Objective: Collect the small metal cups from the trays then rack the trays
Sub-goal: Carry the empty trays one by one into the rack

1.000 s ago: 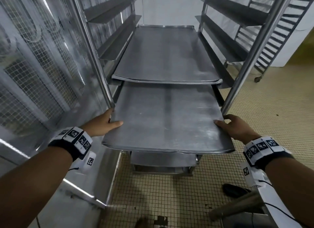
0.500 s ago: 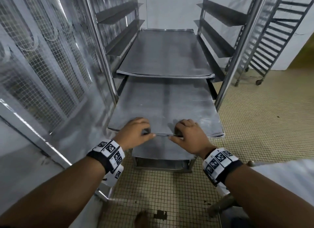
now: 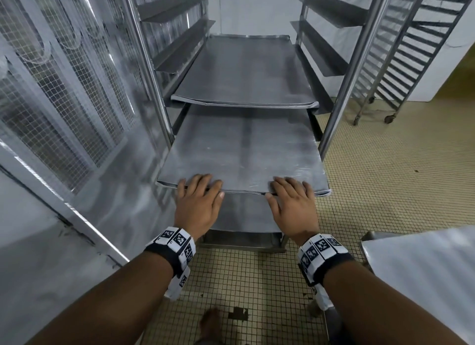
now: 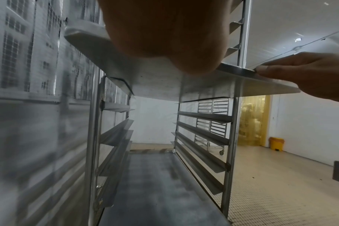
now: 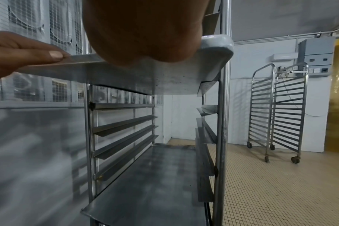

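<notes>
The rack [image 3: 341, 92] is standing dead ahead, and the tray [image 3: 241, 151] is lying half inside it, long axis pointing inward. Both hands, left [image 3: 199, 205] and right [image 3: 291, 207], equally near, are pressing its near edge with straight, unclenched fingers.

A flat grey metal tray [image 3: 239, 149] lies level, partly slid into the rack [image 3: 341, 92], its near edge under both hands' [image 3: 199, 205] fingertips; another tray [image 3: 244, 72] sits racked beyond.

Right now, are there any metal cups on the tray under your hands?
No, the tray is bare, with only both hands at its front edge.
</notes>
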`<state>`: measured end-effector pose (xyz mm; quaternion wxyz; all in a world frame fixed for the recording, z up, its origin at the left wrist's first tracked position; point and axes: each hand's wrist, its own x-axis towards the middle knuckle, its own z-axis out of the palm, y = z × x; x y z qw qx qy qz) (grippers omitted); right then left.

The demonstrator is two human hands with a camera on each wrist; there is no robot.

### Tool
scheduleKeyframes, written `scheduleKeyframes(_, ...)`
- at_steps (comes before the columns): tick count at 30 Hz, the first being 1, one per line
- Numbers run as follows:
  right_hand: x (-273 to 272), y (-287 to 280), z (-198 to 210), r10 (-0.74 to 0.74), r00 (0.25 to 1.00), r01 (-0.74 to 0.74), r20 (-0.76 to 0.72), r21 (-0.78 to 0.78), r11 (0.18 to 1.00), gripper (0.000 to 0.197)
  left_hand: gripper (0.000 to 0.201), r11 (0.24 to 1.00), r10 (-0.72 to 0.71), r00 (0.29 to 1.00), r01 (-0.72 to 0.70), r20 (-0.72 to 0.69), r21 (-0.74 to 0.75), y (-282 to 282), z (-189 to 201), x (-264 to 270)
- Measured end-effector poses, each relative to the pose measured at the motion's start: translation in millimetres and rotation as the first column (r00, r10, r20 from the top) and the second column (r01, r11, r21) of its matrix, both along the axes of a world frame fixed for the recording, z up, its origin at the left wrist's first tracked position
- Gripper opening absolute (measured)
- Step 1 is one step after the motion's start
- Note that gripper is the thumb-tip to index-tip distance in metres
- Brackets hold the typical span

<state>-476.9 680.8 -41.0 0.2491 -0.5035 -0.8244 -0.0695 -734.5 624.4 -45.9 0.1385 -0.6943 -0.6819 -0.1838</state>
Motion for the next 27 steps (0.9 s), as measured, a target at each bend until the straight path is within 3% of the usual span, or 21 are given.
scheduleKeyframes(12, -1, 31, -10, -0.022, 1.0, 0.022, -0.009, 0.037, 0.999, 0.042, 0.037, 0.998, 0.011, 1.0, -0.013, 0.024, 0.059, 31, -8, 3)
scheduleKeyframes(27, -22, 118, -6, -0.06, 0.998, 0.06, 0.0, 0.041, 0.997, 0.047, 0.036, 0.997, -0.016, 0.999, 0.012, 0.049, 0.077, 128, -11, -19)
